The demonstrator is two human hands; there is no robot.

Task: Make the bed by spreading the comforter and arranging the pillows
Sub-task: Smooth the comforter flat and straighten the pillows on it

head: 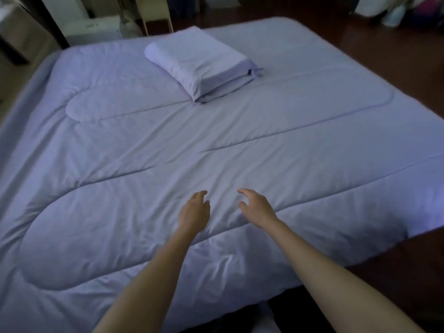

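Two empty hands out front: left hand (pixel 194 212) and right hand (pixel 258 209) hang close side by side over the comforter (pixel 120 152). Fingers are spread and loosely bent, gripping nothing, and honestly I can't tell if the fingertips actually touch the fabric. The comforter is lavender and spread flat, filling the view from 9 to 3 o'clock, with a few wrinkles at 6 o'clock by the near edge. On top of it the pillows (pixel 199 66) sit stacked at 12 o'clock, well apart from the hands. Dark wood floor (pixel 408 56) shows at 2 o'clock.
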